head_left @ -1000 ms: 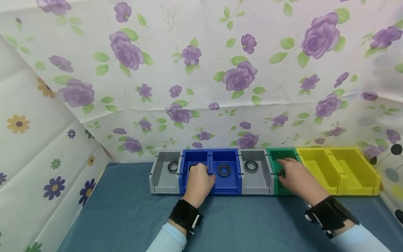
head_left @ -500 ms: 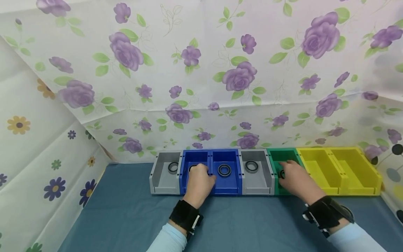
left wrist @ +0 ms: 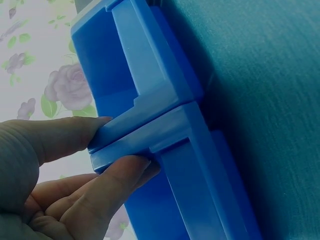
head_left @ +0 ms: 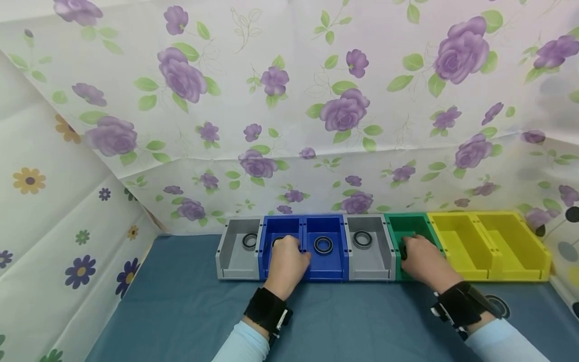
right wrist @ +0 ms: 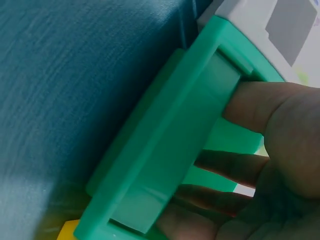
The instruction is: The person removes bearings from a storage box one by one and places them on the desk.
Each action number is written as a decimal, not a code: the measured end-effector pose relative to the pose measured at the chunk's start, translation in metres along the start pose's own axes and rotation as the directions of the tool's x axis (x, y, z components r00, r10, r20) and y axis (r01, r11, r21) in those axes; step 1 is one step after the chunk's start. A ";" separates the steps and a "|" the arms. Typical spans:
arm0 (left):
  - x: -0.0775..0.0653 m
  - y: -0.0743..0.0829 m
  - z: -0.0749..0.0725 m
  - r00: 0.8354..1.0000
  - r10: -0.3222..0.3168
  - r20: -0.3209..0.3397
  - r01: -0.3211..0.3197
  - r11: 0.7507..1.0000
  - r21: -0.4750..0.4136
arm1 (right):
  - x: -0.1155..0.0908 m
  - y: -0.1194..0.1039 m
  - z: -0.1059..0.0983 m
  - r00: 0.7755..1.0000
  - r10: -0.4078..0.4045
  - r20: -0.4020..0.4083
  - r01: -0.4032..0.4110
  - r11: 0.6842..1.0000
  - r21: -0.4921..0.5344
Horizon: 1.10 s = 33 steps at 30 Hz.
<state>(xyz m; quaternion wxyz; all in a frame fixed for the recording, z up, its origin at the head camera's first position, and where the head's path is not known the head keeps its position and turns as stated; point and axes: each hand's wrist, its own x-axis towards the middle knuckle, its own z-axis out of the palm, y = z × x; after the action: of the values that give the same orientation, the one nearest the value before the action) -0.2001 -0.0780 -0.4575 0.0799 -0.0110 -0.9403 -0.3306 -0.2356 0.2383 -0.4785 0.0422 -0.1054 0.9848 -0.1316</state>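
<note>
Thumb and fingers of my left hand pinch the paired side walls where two blue bins meet. A black-sealed ring bearing lies in the right blue bin; another bearing in the left one is mostly covered by that hand. My right hand reaches into the green bin, thumb near the grey-side wall in the right wrist view, fingers pointing down inside. A dark bearing shows at its fingertips; I cannot tell whether they grip it.
Grey bins flank the blue pair, each with a bearing inside. Two yellow bins end the row at right. Another bearing lies on the blue cloth beside my right wrist. A flowered sheet hangs behind.
My right hand has shifted slightly left and its fingers have dipped further into the green bin. The bearing on the cloth has come out from behind the right wrist. My left hand stays put.
</note>
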 end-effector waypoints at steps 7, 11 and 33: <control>0.000 0.000 0.000 1.000 -0.002 0.001 0.002 1.000 -0.001 | 0.002 0.003 0.002 1.000 -0.017 -0.004 0.017 1.000 0.013; 0.000 0.001 0.001 1.000 -0.005 0.001 0.005 1.000 0.000 | 0.003 0.005 0.003 1.000 -0.013 0.006 0.013 1.000 0.024; 0.000 0.001 -0.001 1.000 -0.008 0.007 0.009 1.000 -0.023 | 0.001 0.007 0.002 0.998 -0.060 -0.006 0.060 0.998 0.023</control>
<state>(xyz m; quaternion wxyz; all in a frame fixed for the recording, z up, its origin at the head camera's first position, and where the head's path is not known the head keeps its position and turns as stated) -0.1995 -0.0781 -0.4562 0.0749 -0.0092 -0.9367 -0.3420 -0.2376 0.2441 -0.4821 0.0370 -0.1342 0.9796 -0.1446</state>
